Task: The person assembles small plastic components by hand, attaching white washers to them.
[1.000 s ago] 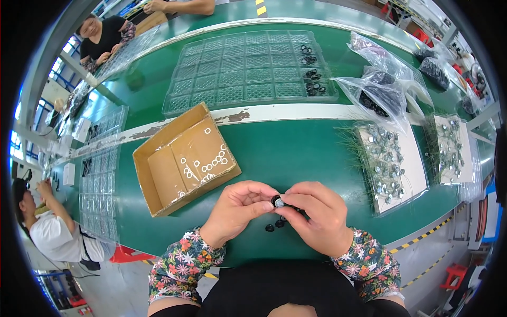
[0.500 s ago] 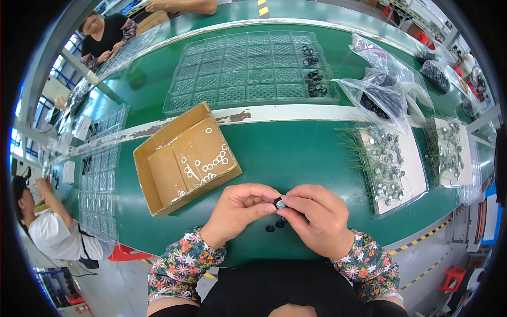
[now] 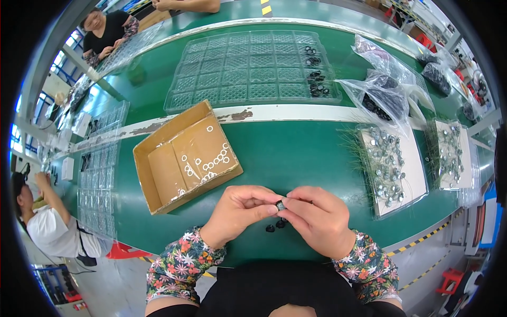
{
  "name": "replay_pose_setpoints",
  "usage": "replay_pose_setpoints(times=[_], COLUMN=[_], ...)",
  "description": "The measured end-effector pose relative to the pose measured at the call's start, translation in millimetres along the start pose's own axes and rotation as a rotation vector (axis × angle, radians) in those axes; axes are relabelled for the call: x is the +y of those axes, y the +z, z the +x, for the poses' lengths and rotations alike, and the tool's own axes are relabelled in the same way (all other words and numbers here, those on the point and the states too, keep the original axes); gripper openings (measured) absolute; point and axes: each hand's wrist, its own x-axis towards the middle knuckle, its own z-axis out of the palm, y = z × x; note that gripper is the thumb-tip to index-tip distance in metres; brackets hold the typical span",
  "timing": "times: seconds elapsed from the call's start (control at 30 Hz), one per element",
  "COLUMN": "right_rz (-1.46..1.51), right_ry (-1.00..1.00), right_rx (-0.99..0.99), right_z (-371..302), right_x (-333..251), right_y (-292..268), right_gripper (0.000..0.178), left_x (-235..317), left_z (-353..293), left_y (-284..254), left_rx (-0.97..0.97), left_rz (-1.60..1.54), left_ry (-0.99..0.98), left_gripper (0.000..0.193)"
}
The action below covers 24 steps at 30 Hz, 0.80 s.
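Between my two hands, just above the green table, is a small round black part with a silvery disc face [image 3: 280, 205]. My left hand [image 3: 240, 210] pinches it from the left with thumb and fingertips. From the other side my right hand [image 3: 318, 217] grips it the same way, its fingertips partly covering it. A couple of small black round pieces [image 3: 270, 228] lie on the table below my fingers. To the left stands an open cardboard box [image 3: 153, 182] with several white rings [image 3: 210, 166] in it.
A clear compartment tray [image 3: 232, 68] lies beyond, black rings in its right column. At right are a plastic bag of black parts [image 3: 377, 100] and white boards bearing silvery discs with thin wires [image 3: 388, 169]. Another person [image 3: 58, 222] works at far left; a second sits across the table.
Both hands stay almost in place; the black part has turned slightly between my fingertips, and my right fingers have shifted a little over it.
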Motion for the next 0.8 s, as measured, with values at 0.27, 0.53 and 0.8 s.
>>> replay_pose_setpoints(times=[0.27, 0.53, 0.8], right_rz=[0.157, 0.321, 0.539], right_ry=[0.119, 0.338, 0.533], right_rx=[0.024, -0.025, -0.084], right_z=[-0.2, -2.4, -4.3], right_x=[1.5, 5.1, 8.6], right_y=[3.7, 3.0, -0.1], right_gripper=[0.021, 0.024, 0.022], left_x=[-0.9, 1.4, 6.8], left_z=[0.1, -0.3, -0.6], left_y=[0.7, 1.5, 5.3], left_rx=[-0.006, -0.017, -0.044], left_rz=[-0.065, -0.030, 0.137], left_ry=[-0.028, -0.013, 0.066], left_gripper=[0.019, 0.018, 0.020])
